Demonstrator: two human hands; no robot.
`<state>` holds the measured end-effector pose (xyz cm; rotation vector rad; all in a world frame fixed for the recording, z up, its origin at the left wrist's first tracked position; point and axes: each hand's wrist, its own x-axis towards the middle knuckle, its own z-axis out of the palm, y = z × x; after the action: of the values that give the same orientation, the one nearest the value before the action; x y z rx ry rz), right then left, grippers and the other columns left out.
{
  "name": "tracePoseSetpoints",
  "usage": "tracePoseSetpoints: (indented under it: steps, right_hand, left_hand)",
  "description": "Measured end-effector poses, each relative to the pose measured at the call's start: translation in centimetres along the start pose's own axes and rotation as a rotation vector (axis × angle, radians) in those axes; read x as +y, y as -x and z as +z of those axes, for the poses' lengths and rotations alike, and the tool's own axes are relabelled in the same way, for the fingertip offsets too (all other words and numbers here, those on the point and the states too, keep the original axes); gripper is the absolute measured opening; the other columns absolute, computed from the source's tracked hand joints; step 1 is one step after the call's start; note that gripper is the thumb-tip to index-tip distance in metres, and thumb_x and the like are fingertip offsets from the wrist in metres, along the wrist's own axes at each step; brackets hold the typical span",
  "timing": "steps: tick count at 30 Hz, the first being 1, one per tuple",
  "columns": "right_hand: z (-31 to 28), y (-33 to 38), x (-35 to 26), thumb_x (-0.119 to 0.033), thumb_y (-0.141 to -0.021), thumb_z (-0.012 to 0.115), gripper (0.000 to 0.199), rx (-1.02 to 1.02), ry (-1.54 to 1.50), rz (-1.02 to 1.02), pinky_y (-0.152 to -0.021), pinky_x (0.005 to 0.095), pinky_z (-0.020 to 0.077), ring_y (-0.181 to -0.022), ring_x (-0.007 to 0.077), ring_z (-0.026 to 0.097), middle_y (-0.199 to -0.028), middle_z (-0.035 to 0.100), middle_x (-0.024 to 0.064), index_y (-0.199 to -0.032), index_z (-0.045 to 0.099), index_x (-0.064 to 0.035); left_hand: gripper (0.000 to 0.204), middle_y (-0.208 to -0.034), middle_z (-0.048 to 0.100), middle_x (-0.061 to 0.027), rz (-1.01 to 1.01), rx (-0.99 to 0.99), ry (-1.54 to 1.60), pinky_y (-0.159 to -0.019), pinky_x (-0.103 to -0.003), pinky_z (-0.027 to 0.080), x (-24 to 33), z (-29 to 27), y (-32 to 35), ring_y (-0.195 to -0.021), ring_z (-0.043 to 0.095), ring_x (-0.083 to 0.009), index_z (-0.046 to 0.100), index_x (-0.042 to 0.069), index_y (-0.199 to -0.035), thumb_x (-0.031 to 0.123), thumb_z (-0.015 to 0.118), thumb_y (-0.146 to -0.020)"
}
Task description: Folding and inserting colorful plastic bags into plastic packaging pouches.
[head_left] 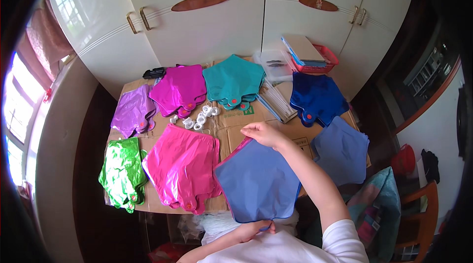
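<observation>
In front of me, a flat, uninflated star-shaped foil balloon [258, 181] shows a dull grey-blue face, with pink along its upper left edge and dark blue at the lower rim. My right hand [263, 135] reaches over it and pinches its far corner. Down at the near edge, close to my body, my left hand [256, 231] is closed on the balloon's bottom, where a bit of blue shows between the fingers. A pile of pink foil balloons [182, 164] lies just left of it. On the right rests a grey-blue foil balloon [340, 149].
Cardboard [231, 137] covers the table. Around it lie green [123, 172], lilac [134, 110], magenta [180, 88], teal [234, 81] and dark blue balloons [318, 98], white ribbon rolls [199, 120] and thin white sticks [278, 100]. A red basket [327, 58] stands behind, before white cabinets [217, 26].
</observation>
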<state>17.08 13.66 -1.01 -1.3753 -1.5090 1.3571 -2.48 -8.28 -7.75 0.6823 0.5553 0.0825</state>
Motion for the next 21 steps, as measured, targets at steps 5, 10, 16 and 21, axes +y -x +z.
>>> tracePoseSetpoints:
  steps: [5,10,16,21]
  right_hand:
    - [0.3,-0.3,-2.0,-0.031,-0.081,0.064,0.027,0.111,0.397,0.110,-0.068,0.0341,0.0493,-0.071,0.0212,0.064,-0.077,0.067,0.0100,-0.086,0.067,-0.0046]
    - [-0.1,0.8,-2.1,-0.026,-0.080,0.061,0.021,0.233,0.523,0.031,-0.069,0.0356,0.0501,-0.075,0.0247,0.066,-0.079,0.068,0.0113,-0.080,0.065,-0.0052]
    - [-2.5,2.0,-1.4,-0.031,-0.085,0.062,0.027,0.068,0.451,-0.054,-0.072,0.0325,0.0494,-0.078,0.0196,0.065,-0.082,0.069,0.0095,-0.100,0.067,-0.0084]
    - [-4.4,3.3,-1.3,-0.030,-0.086,0.067,0.033,-0.187,0.384,-0.123,-0.073,0.0281,0.0482,-0.075,0.0133,0.062,-0.087,0.068,0.0065,-0.105,0.064,-0.0026]
  left_hand:
    - [0.031,-0.108,0.061,-0.0153,0.018,0.011,0.554,-0.096,-0.040,0.044,1.2,0.7,1.0,-0.103,0.059,-0.0273,0.055,-0.004,-0.111,0.020,0.051,-0.092]
    - [0.033,-0.105,0.061,-0.0150,0.004,0.006,0.756,-0.094,-0.041,0.046,0.8,0.1,0.7,-0.100,0.059,-0.0268,0.053,-0.001,-0.114,0.025,0.053,-0.093]
    - [0.034,-0.098,0.062,-0.0127,0.032,0.016,0.752,-0.092,-0.040,0.048,0.7,1.1,1.2,-0.094,0.060,-0.0250,0.053,0.002,-0.112,0.032,0.048,-0.097]
    - [0.034,-0.099,0.061,-0.0127,0.023,-0.069,0.734,-0.093,-0.041,0.047,0.5,0.6,2.1,-0.094,0.060,-0.0256,0.051,0.001,-0.114,0.031,0.046,-0.098]
